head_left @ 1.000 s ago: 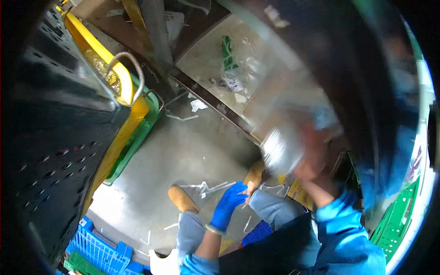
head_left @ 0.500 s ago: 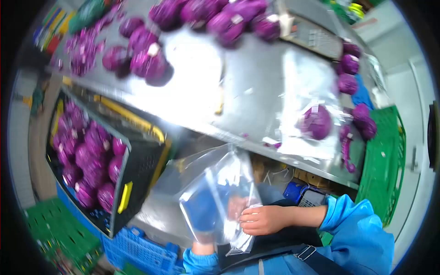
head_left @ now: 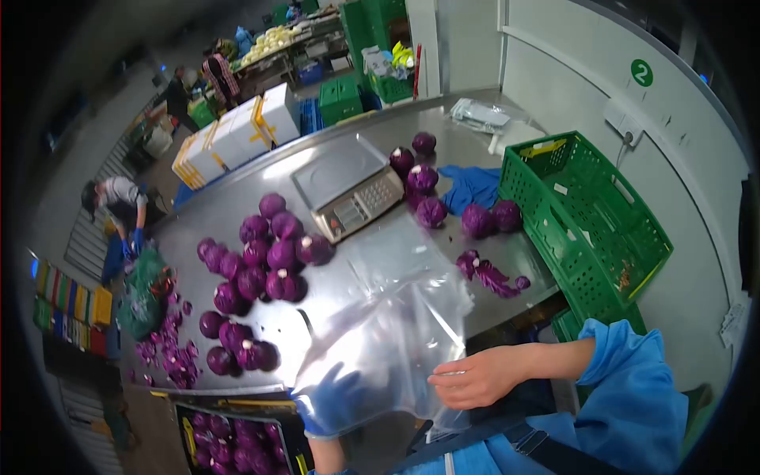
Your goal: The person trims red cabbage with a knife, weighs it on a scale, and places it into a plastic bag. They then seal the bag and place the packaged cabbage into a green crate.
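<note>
A clear plastic bag (head_left: 419, 332) hangs spread out in front of me over the near edge of the metal table. My left hand (head_left: 331, 400), in a blue glove, shows through the film with its fingers apart; it appears to be inside the bag. At the bag's right side, my bare right hand (head_left: 475, 380) grips the film, thumb hidden. Flat clear film (head_left: 388, 253) lies on the table just beyond. Left of the bag sits a group of red cabbages (head_left: 253, 253).
A scale (head_left: 348, 190) stands behind the cabbages. At right are a blue glove (head_left: 471, 188), loose leaves (head_left: 491, 275) and a green crate (head_left: 586, 214). A black crate (head_left: 237, 443) of cabbages stands below left. A co-worker (head_left: 119, 206) bends beside a green net bag (head_left: 142, 293).
My view has tilted up toward the far side of the room. The bag has been raised and opened wider, and my left hand's fingers have spread behind its film.
</note>
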### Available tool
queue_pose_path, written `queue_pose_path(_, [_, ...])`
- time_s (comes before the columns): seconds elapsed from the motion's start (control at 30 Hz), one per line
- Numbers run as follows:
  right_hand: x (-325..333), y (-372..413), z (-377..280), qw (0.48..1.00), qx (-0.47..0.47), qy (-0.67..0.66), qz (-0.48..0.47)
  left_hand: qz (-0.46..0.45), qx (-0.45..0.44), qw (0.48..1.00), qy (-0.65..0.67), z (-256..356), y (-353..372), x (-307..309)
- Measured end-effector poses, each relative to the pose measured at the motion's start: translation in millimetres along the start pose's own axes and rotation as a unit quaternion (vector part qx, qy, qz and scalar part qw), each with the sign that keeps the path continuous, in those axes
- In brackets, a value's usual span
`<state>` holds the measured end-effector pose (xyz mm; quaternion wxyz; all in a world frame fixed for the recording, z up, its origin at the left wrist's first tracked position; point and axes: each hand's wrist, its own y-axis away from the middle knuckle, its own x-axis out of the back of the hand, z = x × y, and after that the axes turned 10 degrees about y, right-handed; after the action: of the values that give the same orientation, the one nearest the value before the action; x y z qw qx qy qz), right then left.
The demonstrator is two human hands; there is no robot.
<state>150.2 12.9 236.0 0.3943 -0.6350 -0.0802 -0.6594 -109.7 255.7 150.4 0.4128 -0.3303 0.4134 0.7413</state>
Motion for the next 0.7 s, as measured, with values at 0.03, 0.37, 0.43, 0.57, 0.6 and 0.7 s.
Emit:
queue_pose_path(0.03, [4.9, 12.1, 13.1, 1.000, -0.002, 0.011, -0.006, 0.007, 0.017, 0.998, -0.054, -1.6, -22.8, -22.0])
queue_pose_path(0.37, [43.6, 145.7, 237.2, 0.992, 0.094, 0.068, -0.053, -0.007, -0.027, 0.993, -0.117, 2.9, -272.6, -85.9])
queue_pose_path(0.43, [65.8, 182.5, 294.4, 0.982, 0.056, 0.172, -0.048, -0.028, -0.083, 0.987, -0.133, 19.2, -325.8, -139.1])
queue_pose_path(0.57, [95.9, 270.5, 418.3, 0.952, -0.069, 0.281, -0.098, -0.107, -0.123, 0.977, -0.134, 33.2, -441.1, -231.4])
queue_pose_path(0.6, [91.3, 297.8, 444.4, 0.948, -0.117, 0.274, -0.112, -0.091, -0.122, 0.978, -0.140, 26.8, -465.5, -261.8])
queue_pose_path(0.7, [79.4, 328.4, 483.8, 0.908, -0.299, 0.257, -0.140, -0.093, -0.136, 0.971, -0.173, -1.5, -558.8, -300.4])
